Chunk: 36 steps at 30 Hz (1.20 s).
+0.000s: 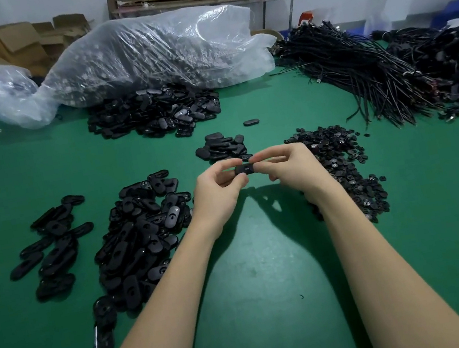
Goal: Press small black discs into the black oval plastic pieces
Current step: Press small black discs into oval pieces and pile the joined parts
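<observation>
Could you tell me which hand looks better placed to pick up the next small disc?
Probably the right hand: the disc pile lies directly beside and under it, while the left hand sits nearer the oval pieces. Both currently pinch one oval piece.

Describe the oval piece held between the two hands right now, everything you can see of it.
The oval piece is small, black and looks like matte plastic, with a rounded end showing. It is held lengthwise above the green table, off the surface, the left hand pinching one end and the right hand the other. Fingers cover most of it; a pale spot marks its top face. Whether a disc is seated cannot be told.
</observation>
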Tool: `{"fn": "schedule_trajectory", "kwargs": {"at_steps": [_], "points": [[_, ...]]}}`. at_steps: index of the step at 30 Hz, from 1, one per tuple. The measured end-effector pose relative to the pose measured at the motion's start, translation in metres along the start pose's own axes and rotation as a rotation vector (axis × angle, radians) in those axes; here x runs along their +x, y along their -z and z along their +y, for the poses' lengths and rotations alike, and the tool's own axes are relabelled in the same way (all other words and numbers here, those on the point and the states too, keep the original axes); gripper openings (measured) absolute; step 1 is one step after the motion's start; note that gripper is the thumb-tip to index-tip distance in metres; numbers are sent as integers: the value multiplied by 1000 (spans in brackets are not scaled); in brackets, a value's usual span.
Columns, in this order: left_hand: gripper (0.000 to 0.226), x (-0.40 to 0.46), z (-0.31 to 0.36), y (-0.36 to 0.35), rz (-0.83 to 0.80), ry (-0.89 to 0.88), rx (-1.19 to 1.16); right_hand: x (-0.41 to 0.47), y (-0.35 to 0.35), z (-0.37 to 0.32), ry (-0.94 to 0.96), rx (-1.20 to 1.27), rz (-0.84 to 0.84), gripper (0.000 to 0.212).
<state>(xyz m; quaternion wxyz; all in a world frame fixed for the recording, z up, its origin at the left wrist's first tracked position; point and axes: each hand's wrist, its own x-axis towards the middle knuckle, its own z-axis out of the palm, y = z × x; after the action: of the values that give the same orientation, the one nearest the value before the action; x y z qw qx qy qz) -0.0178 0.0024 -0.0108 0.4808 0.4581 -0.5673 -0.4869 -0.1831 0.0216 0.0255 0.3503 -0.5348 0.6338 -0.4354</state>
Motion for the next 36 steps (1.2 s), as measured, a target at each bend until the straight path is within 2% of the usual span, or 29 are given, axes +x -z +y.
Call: {"fn": "schedule_trajectory", "kwargs": {"at_steps": [4, 13, 19, 26, 30, 36], "points": [[22, -1, 0, 0, -7, 18, -24, 4, -6, 4, -8, -83, 69, 4], [20, 1, -3, 1, -9, 20, -78, 5, -7, 4, 2, 24, 55, 5], [26, 0, -2, 2, -22, -2, -73, 3, -8, 1, 13, -33, 39, 4], [23, -1, -1, 4, -26, -2, -53, 1, -13, -1, -13, -113, 141, 8], [18, -1, 0, 6, -33, 9, -82, 1, -12, -1, -67, -28, 126, 18], [17, 1, 2, 11, -27, 7, -64, -4, -10, -1, -89, 217, -41, 17]]}}
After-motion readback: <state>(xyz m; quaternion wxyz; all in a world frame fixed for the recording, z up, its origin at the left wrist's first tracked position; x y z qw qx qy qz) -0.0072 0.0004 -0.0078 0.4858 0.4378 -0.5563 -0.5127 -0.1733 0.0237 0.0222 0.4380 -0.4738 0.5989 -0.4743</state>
